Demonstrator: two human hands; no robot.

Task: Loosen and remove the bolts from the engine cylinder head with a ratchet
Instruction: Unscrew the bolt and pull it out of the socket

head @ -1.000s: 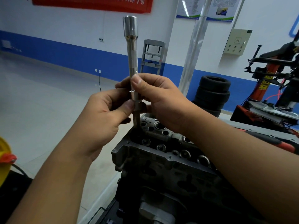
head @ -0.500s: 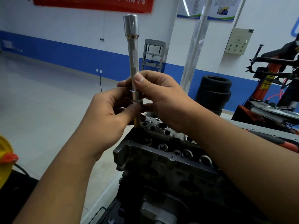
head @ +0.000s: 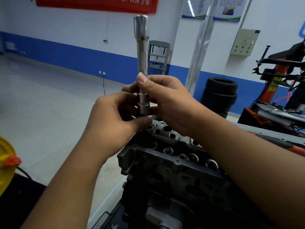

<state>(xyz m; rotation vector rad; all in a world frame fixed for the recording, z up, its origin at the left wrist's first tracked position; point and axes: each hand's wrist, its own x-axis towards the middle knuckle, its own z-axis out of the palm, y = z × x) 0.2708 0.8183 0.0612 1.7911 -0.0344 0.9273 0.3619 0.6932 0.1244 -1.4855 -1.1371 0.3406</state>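
Right hand fingers: the right hand [head: 168, 103] was curled round the extension bar [head: 142, 61], thumb laid up the front of the shaft with its tip just above the socket, the other fingers wrapped behind.
Left hand fingers: the left hand [head: 115, 118] was curled in from the left, thumb tip just beneath the socket and the fingers behind it; whether they pinched the socket or only cupped it could not be told.
Socket: a short metal socket [head: 143, 107] sat on the lower end of the bar, between the two thumbs and in front of both palms.
Extension bar: it stood upright, its wider cup end at the top well above both hands, its lower end among the fingers.
Bolt: none could be made out below the socket; the left thumb hid that spot.
Cylinder head: the cylinder head [head: 166, 156] lay just below the hands, its round bores facing up, the near left corner straight under the socket and apart from it.
Engine block: the dark engine block [head: 173, 187] carried the head and ran down to the bottom edge.
Around: a stack of tyres [head: 219, 95] stood by the blue and white wall, a red tyre machine [head: 280, 83] was at the right, and a yellow object [head: 6, 164] showed at the left edge.
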